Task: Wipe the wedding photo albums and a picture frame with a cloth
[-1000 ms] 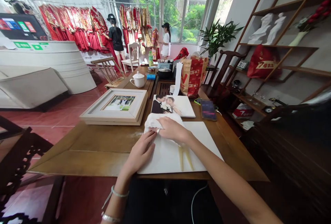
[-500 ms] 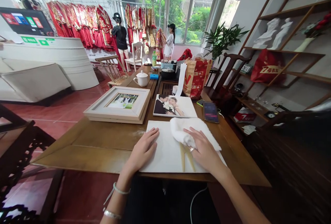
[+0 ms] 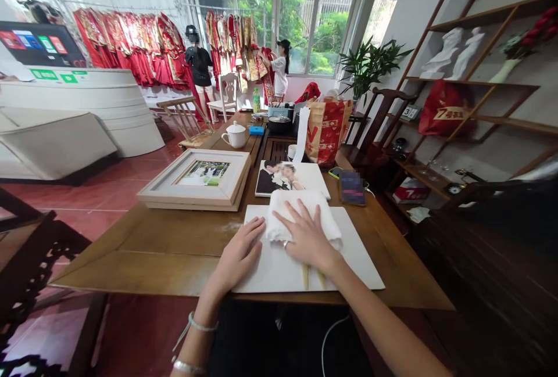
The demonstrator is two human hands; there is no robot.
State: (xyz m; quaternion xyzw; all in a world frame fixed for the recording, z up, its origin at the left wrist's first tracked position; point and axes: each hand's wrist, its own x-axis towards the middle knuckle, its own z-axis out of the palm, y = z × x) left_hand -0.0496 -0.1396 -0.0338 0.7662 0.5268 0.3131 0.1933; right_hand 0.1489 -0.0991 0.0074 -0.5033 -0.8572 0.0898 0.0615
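- Lying palm down with its fingers fanned wide, the right hand (image 3: 305, 240) presses on the folded white cloth (image 3: 330, 225) without pinching it.
- Fingers close together, the left hand (image 3: 239, 255) rests flat along the left side of the white board (image 3: 360, 258), nothing visible in its grasp.
- The cloth sits on the far part of the board and overlaps the near edge of the photo print (image 3: 317, 182) in view.
- It looks light, soft and limp; a broad palm over the middle should grip it better than fingertips.
- The board, flat on the tabletop (image 3: 174, 252), seems thin, stiff and likely to slide; its side edges offer the safest hold, as corners could dent.
- Two yellowish strips (image 3: 306, 279) show below the right hand, perhaps tape; too little shows to be sure.
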